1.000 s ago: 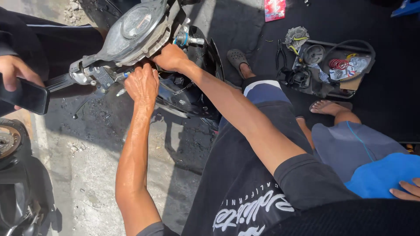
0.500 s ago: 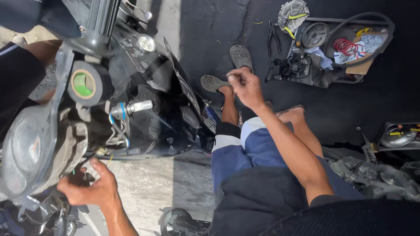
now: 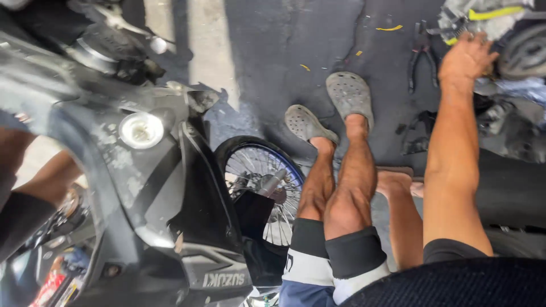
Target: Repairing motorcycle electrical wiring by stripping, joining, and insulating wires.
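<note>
— Where was the right hand (image 3: 467,57), and what was its grip doing?

— It was stretched out far to the upper right, over a heap of parts (image 3: 515,62) on the dark floor (image 3: 296,40). The fingers were spread loosely and rested on a grey, yellow-trimmed cloth (image 3: 483,14) at the top of that heap. They were apart, not clamped on anything I could make out.

— And around that hand?

— A pair of pliers (image 3: 420,54) lay on the floor just to its left, apart from it. A round grey part (image 3: 526,51) sat just beside the hand on its right.

— The left hand?

— It was not in view. Only a bare forearm (image 3: 48,179) showed at the left edge, passing behind the motorcycle (image 3: 148,193), so I could not tell its grip.

— What lay further out?

— The person's two bare legs ran up the middle, feet in grey clogs (image 3: 350,94) planted on the floor. Just left of the knees stood the motorcycle's spoked wheel (image 3: 259,182) with a blue rim. The black bodywork filled the left side, blurred, with a round pale cap (image 3: 140,129) on it. A few yellow scraps (image 3: 388,28) lay scattered on the floor near the top.
</note>
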